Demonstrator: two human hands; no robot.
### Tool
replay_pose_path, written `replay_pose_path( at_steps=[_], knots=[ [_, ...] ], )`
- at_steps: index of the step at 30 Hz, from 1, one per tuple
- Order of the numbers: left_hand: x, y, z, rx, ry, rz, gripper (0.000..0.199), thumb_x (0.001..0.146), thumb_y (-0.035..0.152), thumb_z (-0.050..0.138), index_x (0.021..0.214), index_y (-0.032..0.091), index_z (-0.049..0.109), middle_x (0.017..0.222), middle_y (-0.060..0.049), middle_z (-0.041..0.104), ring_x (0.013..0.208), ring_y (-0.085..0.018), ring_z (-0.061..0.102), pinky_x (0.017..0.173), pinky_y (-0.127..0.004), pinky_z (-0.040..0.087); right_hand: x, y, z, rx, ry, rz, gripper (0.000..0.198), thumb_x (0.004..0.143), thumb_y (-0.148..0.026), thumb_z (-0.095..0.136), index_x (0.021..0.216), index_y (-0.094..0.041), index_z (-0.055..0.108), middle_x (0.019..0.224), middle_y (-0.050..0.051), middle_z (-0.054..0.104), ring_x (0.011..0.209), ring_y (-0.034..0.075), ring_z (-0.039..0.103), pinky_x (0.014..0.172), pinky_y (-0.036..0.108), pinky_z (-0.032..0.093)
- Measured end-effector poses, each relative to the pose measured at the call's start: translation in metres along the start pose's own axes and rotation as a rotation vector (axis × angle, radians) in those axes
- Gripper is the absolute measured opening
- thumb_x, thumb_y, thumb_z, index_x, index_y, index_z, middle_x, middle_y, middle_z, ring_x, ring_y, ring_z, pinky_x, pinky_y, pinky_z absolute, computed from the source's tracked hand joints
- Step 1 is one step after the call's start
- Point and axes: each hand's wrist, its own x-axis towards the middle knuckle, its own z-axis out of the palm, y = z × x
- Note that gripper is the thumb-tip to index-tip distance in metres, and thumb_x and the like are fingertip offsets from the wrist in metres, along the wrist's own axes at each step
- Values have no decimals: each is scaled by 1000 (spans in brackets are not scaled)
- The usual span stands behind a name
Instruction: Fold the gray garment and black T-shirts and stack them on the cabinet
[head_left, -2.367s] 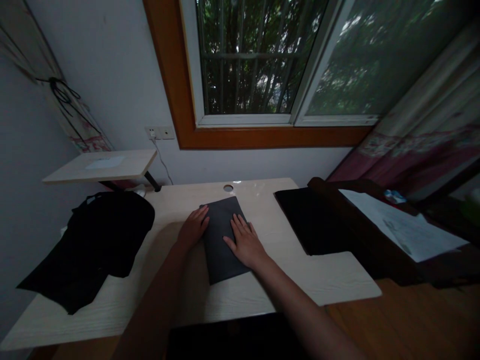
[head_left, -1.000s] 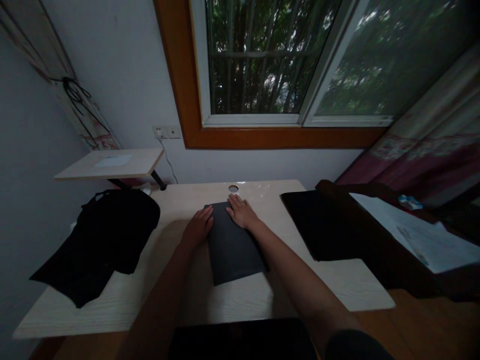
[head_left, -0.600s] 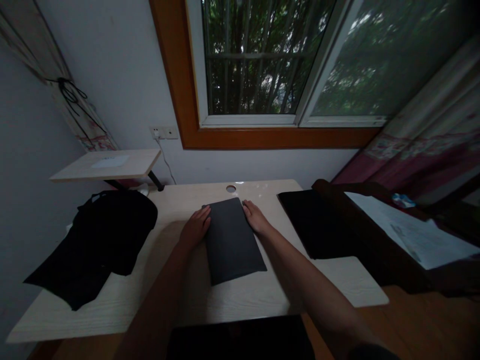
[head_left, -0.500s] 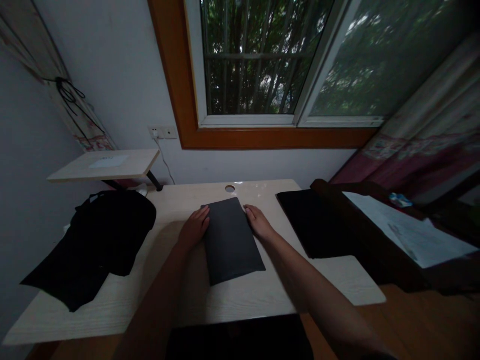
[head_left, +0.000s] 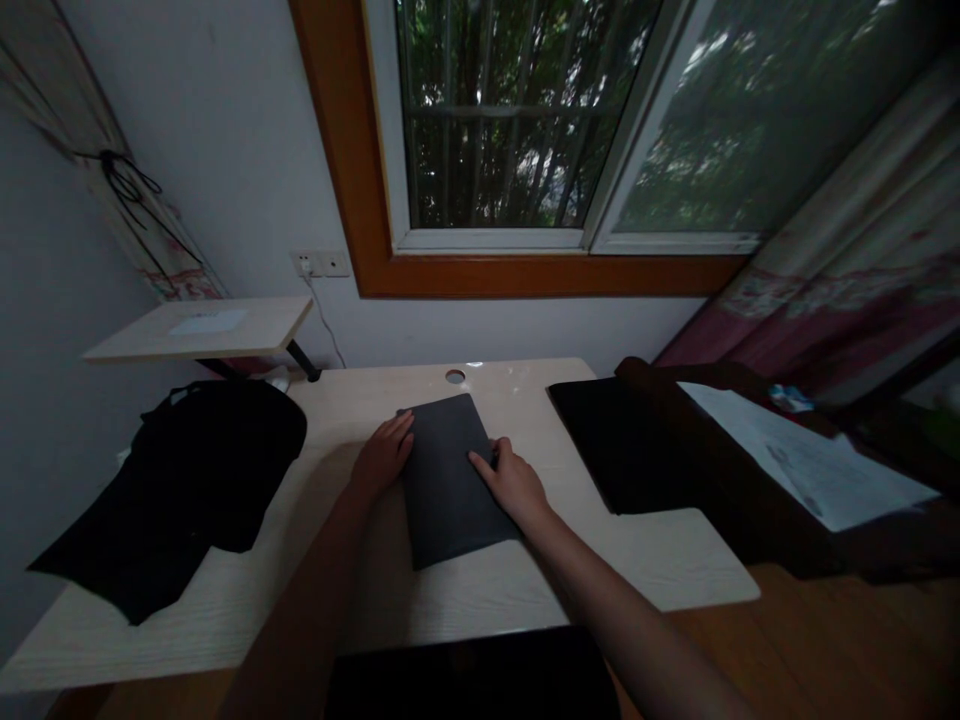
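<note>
A flat, dark grey rectangular thing [head_left: 448,500], like a folder or a thin case, lies on the pale wooden desk [head_left: 525,585]. Its exact kind I cannot make out. My left hand [head_left: 381,450] rests along its upper left edge, fingers stretched out over the corner. At the right edge, my right hand [head_left: 517,482] has its thumb on the top face and its fingers curled at the side, pinching the edge. Where those fingertips end is hidden.
Black cloth or a bag [head_left: 202,470] covers the desk's left part, before a small raised shelf [head_left: 202,330]. On the right lies a black flat item [head_left: 615,445], beside dark brown furniture bearing a printed sheet [head_left: 810,460]. A round cable hole [head_left: 455,377] sits at the back.
My right hand has gone from lying beside the right edge to gripping it, lower down, thumb on top. My left hand stays on the upper left edge. The view has shifted slightly.
</note>
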Motion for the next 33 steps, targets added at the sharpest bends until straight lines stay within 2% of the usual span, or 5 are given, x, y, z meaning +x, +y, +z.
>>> replay_pose_path(
  at_steps=[8,12,21,27,33],
  knots=[
    [1,0,-2,11,-14,3,51,105,41,31,147,19,50,155,-7,49,142,-22,45,122,-44,33,-7,-11,-4,-268,86,-101,49,102,-48,44,143,-22,38,109,15,74,89,31,73,75,37,51],
    [0,2,-3,7,-13,-5,52,104,42,31,146,19,51,154,-7,50,142,-22,46,122,-44,34,-15,-6,-6,-155,53,-93,57,103,-49,41,151,-22,30,120,16,71,94,31,74,75,36,51],
    [0,1,-2,0,-12,1,51,104,41,31,147,20,50,154,-6,49,141,-22,46,122,-44,34,-39,26,-6,8,-65,-122,70,99,-53,48,156,-19,25,94,11,75,86,30,74,74,34,50],
    [-1,2,-2,-28,-4,-13,50,104,39,34,145,18,51,154,-8,49,142,-23,45,122,-46,33,-43,39,-24,196,-121,-190,75,94,-37,54,158,-20,19,79,2,68,75,24,69,70,31,48],
    [-9,13,-4,-115,89,-75,46,102,36,39,143,20,52,157,-11,42,142,-26,45,121,-47,35,-38,57,-32,265,-74,-195,64,96,-41,50,155,-23,31,82,2,66,77,23,67,75,34,48]
  ],
)
